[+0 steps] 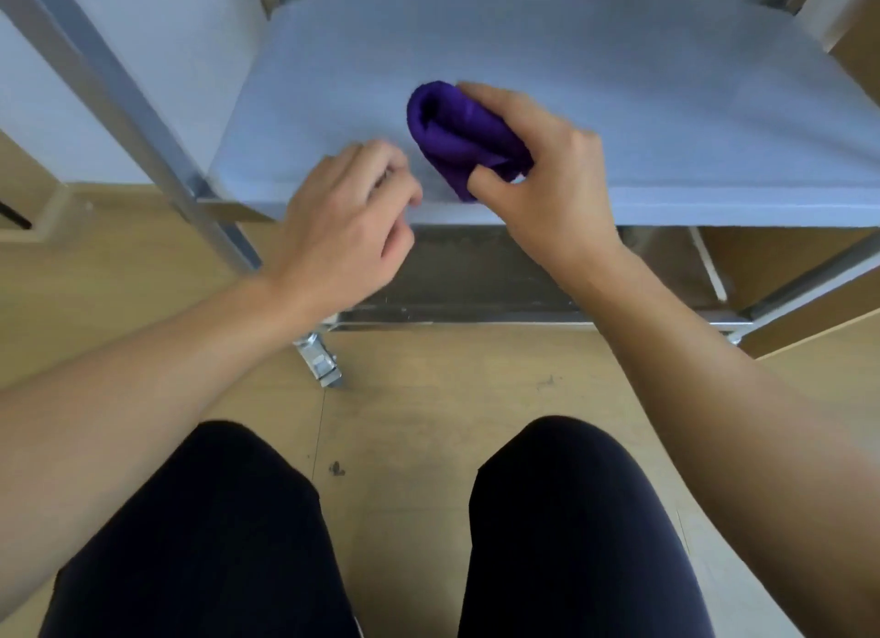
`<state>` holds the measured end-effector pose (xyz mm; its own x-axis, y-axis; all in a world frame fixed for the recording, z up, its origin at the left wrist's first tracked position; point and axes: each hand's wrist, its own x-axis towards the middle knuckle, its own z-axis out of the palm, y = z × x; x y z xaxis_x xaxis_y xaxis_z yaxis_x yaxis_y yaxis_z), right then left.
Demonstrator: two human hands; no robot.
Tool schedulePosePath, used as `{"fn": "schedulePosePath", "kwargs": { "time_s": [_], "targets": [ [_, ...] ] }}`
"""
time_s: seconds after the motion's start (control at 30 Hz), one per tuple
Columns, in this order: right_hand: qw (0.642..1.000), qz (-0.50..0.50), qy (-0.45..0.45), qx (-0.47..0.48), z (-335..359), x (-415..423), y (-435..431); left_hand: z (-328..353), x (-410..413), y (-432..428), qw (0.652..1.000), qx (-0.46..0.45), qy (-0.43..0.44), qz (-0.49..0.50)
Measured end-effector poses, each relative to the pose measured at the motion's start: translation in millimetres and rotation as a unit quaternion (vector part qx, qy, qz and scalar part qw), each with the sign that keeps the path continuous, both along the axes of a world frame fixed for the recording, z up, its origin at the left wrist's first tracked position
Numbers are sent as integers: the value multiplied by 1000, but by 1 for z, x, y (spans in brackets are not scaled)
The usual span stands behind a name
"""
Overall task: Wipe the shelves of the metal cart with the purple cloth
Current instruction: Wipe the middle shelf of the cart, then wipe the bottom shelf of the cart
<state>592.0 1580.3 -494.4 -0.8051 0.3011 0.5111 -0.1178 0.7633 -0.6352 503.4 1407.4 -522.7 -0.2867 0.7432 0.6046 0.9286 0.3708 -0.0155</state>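
A folded purple cloth [457, 132] lies bunched on the pale grey shelf [619, 89] of the metal cart, near its front edge. My right hand [538, 166] is closed around the cloth from the right, thumb under its near end. My left hand [347, 223] hovers at the shelf's front edge just left of the cloth, fingers loosely curled and holding nothing. Below this shelf a darker lower shelf [476, 275] shows, partly hidden by both hands.
A slanted metal cart post [143, 128] runs down the left side. A caster wheel [324, 361] stands on the wooden floor [428, 399]. My knees in dark trousers [214, 542] fill the bottom. Another cart leg [809, 280] is at the right.
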Motion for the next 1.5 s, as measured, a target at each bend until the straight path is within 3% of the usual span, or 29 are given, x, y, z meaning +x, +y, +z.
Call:
{"fn": "schedulePosePath", "kwargs": {
  "time_s": [0.13,0.3,0.47,0.6,0.73,0.83,0.93,1.07,1.27,1.33,1.43,1.5],
  "targets": [
    [997,38,9,67,-15,31,-26,-50,12,-35,996,-77,16,-35],
    [990,102,-48,90,-59,36,-44,-99,-2,-48,983,-168,-38,64],
    [973,80,-175,127,-134,-6,-34,-156,-27,-58,955,-205,-141,164],
    [941,25,-254,221,-176,-45,-30,-186,-39,-64,941,-215,-153,214],
    [899,44,-336,277,-200,-61,-44,-208,-48,-69,931,-227,-171,227],
    [905,65,-300,295,-215,-59,-50,-219,-51,-72,937,-198,-171,230],
    [947,93,-233,201,-220,-70,-38,-228,-53,-73,944,-168,-171,226],
    [960,98,-222,140,-239,-84,-55,-239,-51,-75,953,-120,-167,222],
    [941,158,-151,259,-267,-119,-77,-247,-38,-74,952,-65,-170,245],
    [950,90,-180,237,-267,-134,-52,-249,-38,-74,948,-70,-182,252],
    [963,-89,-215,133,-261,-145,-31,-254,-37,-74,948,-67,-189,249],
    [966,-66,-212,133,-254,-145,-59,-256,-37,-74,948,-52,-181,256]
  ]
}}
